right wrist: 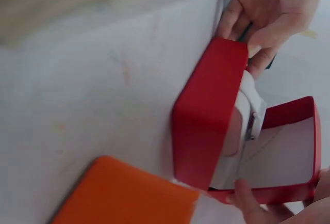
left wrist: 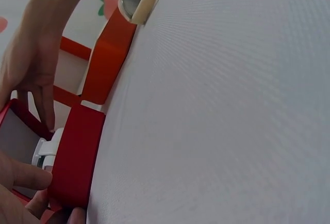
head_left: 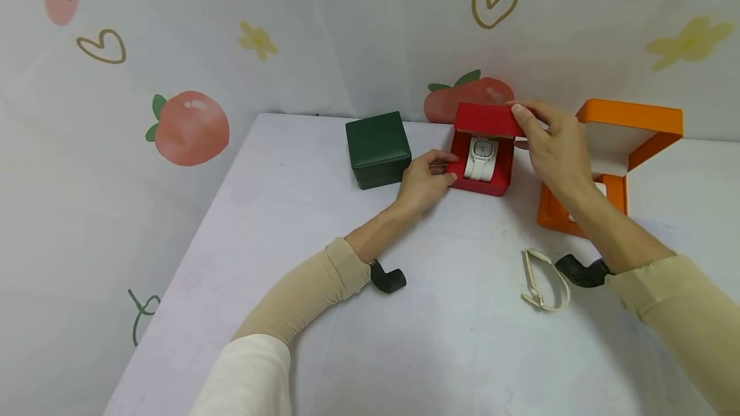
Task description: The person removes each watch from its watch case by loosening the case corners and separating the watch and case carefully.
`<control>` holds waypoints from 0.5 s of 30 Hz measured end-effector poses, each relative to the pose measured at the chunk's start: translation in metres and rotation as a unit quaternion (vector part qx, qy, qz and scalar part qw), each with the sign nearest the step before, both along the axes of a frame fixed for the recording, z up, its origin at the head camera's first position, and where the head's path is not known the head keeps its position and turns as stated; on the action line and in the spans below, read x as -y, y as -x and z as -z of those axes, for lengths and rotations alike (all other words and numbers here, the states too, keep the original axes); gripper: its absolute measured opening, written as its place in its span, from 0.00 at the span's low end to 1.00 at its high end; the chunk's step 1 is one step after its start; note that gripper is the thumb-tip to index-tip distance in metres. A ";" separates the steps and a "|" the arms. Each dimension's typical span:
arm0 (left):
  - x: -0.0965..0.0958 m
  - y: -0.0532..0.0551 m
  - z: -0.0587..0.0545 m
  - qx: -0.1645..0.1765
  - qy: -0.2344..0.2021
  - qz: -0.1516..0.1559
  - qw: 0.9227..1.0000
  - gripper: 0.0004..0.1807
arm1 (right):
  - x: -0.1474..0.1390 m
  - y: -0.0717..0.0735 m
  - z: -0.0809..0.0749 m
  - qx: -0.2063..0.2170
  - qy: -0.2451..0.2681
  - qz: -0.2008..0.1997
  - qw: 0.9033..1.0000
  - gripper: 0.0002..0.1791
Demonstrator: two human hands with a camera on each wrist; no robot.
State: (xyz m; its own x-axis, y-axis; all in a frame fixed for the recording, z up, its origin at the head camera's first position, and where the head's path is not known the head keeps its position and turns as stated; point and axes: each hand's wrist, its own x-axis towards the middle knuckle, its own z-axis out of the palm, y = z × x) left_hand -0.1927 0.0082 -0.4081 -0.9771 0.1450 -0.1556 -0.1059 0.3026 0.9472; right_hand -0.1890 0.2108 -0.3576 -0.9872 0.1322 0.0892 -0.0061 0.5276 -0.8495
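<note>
"How do we find the red box (head_left: 478, 189)?"
"We see it standing upright on the pale table (head_left: 433, 339), glossy red, its lid (head_left: 485, 119) raised partway at the back. From the right wrist we make out the lid's whitish lining."
"And the white watch (head_left: 480, 167)?"
"We have it seated inside the base, squarish dial nearest the lid, white strap running down towards the front wall."
</note>
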 end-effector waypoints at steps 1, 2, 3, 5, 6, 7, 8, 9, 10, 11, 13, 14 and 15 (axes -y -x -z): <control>0.000 0.000 0.000 -0.001 -0.001 0.001 1.000 0.13 | 0.001 0.001 -0.002 0.003 0.001 0.005 1.000 0.28; 0.001 0.000 0.000 -0.001 -0.003 0.001 1.000 0.13 | 0.002 0.002 -0.003 0.009 0.002 0.011 1.000 0.29; 0.001 0.000 0.000 -0.002 -0.004 0.001 1.000 0.13 | 0.004 0.003 -0.004 0.011 0.002 0.017 1.000 0.29; 0.002 -0.001 0.000 -0.001 -0.003 0.001 1.000 0.13 | 0.007 0.005 -0.005 0.012 0.012 0.028 0.999 0.28; 0.002 -0.001 0.000 -0.001 -0.001 0.001 1.000 0.13 | 0.008 0.006 -0.005 0.010 0.021 0.033 0.999 0.27; 0.002 -0.002 0.000 -0.001 0.000 0.001 1.000 0.13 | 0.009 0.007 -0.006 0.006 0.030 0.037 0.999 0.26; 0.002 -0.002 0.000 0.000 0.001 0.000 1.000 0.13 | 0.010 0.009 -0.006 0.002 0.040 0.040 0.998 0.25; 0.002 -0.002 0.000 0.000 0.001 0.000 1.000 0.13 | 0.011 0.010 -0.006 -0.006 0.050 0.043 0.998 0.23; 0.002 -0.003 0.000 -0.001 0.001 0.001 1.000 0.13 | 0.012 0.011 -0.007 -0.011 0.061 0.046 0.997 0.22; 0.002 -0.003 0.000 -0.002 0.002 0.001 1.000 0.13 | 0.012 0.012 -0.007 -0.015 0.070 0.047 0.996 0.21; 0.002 -0.003 0.000 -0.006 0.003 0.003 1.000 0.13 | 0.012 0.012 -0.008 -0.018 0.075 0.045 0.996 0.21; 0.002 -0.003 0.000 -0.009 0.004 0.002 1.000 0.13 | 0.011 0.012 -0.009 -0.016 0.074 0.040 0.996 0.22; 0.002 -0.002 0.000 -0.011 0.005 0.002 1.000 0.13 | 0.010 0.012 -0.010 -0.012 0.075 0.034 0.997 0.23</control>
